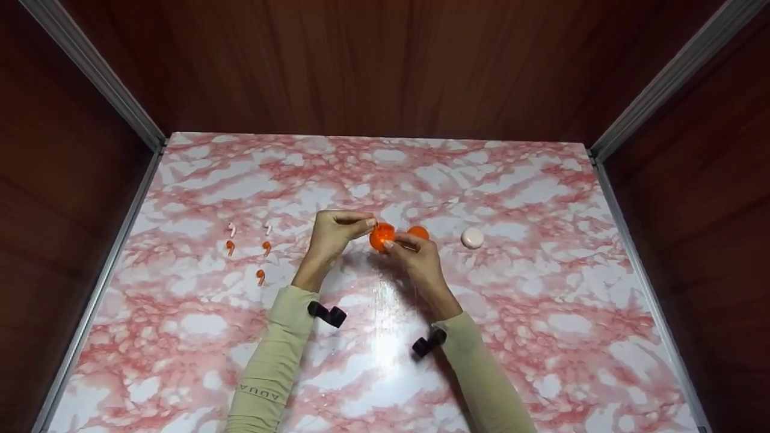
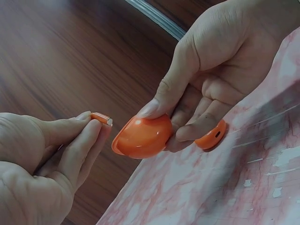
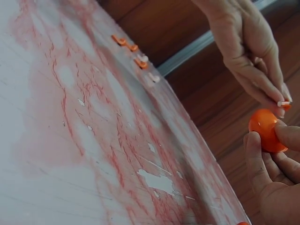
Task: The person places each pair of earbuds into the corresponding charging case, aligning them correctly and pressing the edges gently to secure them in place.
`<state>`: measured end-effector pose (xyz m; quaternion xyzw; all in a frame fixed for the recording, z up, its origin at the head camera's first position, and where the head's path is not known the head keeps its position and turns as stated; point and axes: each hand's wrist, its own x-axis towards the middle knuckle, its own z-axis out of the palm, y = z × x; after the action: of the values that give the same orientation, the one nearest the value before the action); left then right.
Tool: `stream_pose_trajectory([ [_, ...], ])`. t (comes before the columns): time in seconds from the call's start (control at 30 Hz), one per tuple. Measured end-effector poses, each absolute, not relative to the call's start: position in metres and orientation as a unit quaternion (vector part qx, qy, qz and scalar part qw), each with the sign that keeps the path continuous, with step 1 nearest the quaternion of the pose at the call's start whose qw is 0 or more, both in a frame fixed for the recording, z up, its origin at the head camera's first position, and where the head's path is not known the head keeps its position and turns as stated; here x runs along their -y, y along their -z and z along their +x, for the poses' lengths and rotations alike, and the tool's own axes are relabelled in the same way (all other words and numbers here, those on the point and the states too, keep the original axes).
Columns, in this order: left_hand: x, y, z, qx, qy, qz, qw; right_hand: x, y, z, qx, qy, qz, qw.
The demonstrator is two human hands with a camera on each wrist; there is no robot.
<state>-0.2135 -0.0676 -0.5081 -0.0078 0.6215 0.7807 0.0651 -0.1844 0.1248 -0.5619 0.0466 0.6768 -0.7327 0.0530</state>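
My left hand (image 1: 332, 234) pinches a small orange earbud (image 2: 100, 117) between thumb and fingers, its pale tip pointing toward the case. With thumb and fingertips my right hand (image 1: 423, 261) holds a round, glossy orange earbud case (image 1: 381, 236) above the table. The inside of this case shows in the head view, and a rim edge faces the earbud in the left wrist view. A narrow gap parts earbud and case there. Just behind the right fingers, a second orange case (image 1: 418, 231) lies on the table, partly hidden in the head view.
A round white case (image 1: 472, 238) sits to the right on the pink marbled table (image 1: 541, 361). At the left lie two white earbuds (image 1: 232, 228) and several orange earbuds (image 1: 266, 248), spaced apart. Dark wood panels (image 1: 373, 66) stand around the back and sides.
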Motion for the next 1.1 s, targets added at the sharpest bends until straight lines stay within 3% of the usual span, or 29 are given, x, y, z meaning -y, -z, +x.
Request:
stream_pose_trajectory([
  [1.1,0.061,0.522,-0.205,-0.733,-0.680,-0.011,0.013,-0.121,0.566,-0.179,-0.671,0.739,0.028,0.057],
])
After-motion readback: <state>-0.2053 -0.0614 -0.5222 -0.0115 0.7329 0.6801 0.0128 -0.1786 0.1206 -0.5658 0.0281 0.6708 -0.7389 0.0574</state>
